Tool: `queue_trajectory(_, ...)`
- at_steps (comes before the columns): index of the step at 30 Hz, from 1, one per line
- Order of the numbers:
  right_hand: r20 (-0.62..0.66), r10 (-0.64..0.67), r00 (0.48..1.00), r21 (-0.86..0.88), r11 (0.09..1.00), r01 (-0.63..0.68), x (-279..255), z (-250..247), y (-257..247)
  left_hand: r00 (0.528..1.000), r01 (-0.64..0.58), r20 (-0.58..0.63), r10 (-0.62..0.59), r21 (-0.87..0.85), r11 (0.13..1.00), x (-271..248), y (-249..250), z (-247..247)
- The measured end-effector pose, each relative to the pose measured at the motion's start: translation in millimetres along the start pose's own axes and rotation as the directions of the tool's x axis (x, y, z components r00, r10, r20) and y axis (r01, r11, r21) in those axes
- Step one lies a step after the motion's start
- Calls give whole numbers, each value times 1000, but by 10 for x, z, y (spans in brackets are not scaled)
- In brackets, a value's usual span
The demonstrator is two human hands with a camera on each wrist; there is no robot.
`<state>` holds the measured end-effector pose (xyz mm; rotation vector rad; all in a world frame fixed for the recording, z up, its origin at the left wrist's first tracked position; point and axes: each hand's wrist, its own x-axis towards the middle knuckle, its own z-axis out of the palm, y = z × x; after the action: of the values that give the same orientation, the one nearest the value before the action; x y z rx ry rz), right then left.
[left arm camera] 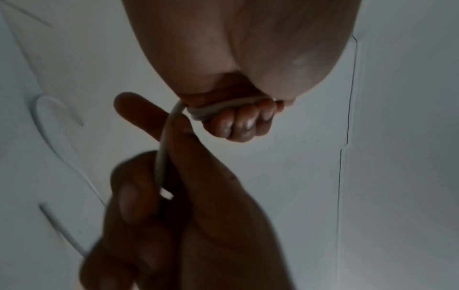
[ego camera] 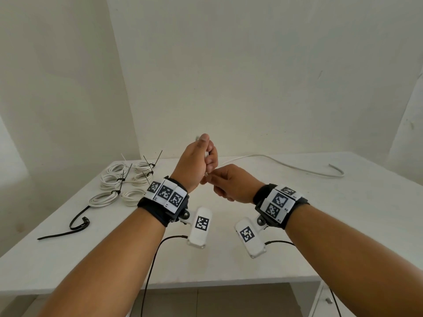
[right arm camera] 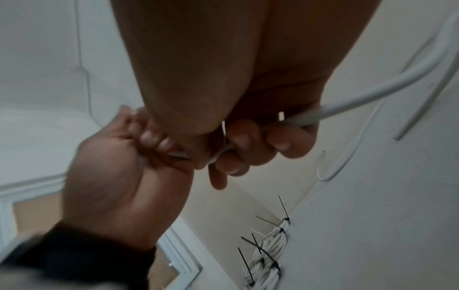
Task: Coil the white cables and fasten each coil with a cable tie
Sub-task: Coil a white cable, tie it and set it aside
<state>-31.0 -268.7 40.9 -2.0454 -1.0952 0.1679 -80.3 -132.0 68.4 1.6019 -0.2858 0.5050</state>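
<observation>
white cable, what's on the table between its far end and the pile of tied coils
In the head view, only the white cable itself crosses bare table toward the tied coils; the raised hands hide part.

coil [left arm camera: 213,111] mostly hidden — left fingers [left arm camera: 238,125] cover it

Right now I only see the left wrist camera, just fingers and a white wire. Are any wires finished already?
Observer: Yes. In the head view, a cluster of coils with black ties lies at the table's far left.
Operator: Any spare ties?
Observer: Loose black cable ties lie near the front-left edge.
Operator: Where's my wire's end?
Observer: One end of the white cable pokes out above the left hand.
</observation>
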Motion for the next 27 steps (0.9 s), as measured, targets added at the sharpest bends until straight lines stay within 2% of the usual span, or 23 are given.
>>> queue_trajectory(3, 23, 12, 1000, -186, 982, -8, 7, 55, 17, 997, 9, -83, 3, 147, 989, 45, -106, -41)
queue_trajectory(6, 42, -26, 999, -352, 935, 39, -15, 81, 29, 999, 38, -46, -21, 394, 918, 31, -195, -73)
queue_trajectory(9, 91, -55, 994, -391, 916, 87, -60, 32, 18, 984, 139, 11, -180, 587, 798, -20, -283, -160)
queue_trajectory(12, 106, -104, 989, -406, 903, 139, -92, -50, -37, 927, 238, 77, -367, 635, 735, -78, -301, -180)
queue_trajectory(13, 99, -128, 987, -399, 903, 157, -94, -84, -55, 905, 224, 128, -406, 668, 710, -99, -283, -179)
queue_trajectory(14, 86, -150, 985, -384, 907, 171, -89, -116, -67, 882, 225, 169, -440, 668, 709, -111, -262, -175)
queue_trajectory(16, 47, -174, 984, -332, 926, 180, -74, -194, -89, 857, 258, 234, -460, 578, 774, -144, -232, -186)
queue_trajectory(19, -27, -179, 984, -216, 962, 169, -54, -339, -95, 868, 297, 269, -418, 395, 869, -197, -258, -206)
queue_trajectory(21, -80, -176, 981, -127, 978, 166, -49, -444, -71, 866, 316, 292, -407, 312, 896, -229, -270, -206)
queue_trajectory(27, -132, -218, 967, 32, 974, 224, -31, -525, 72, 862, 281, 364, -354, 238, 930, -303, -185, -95)
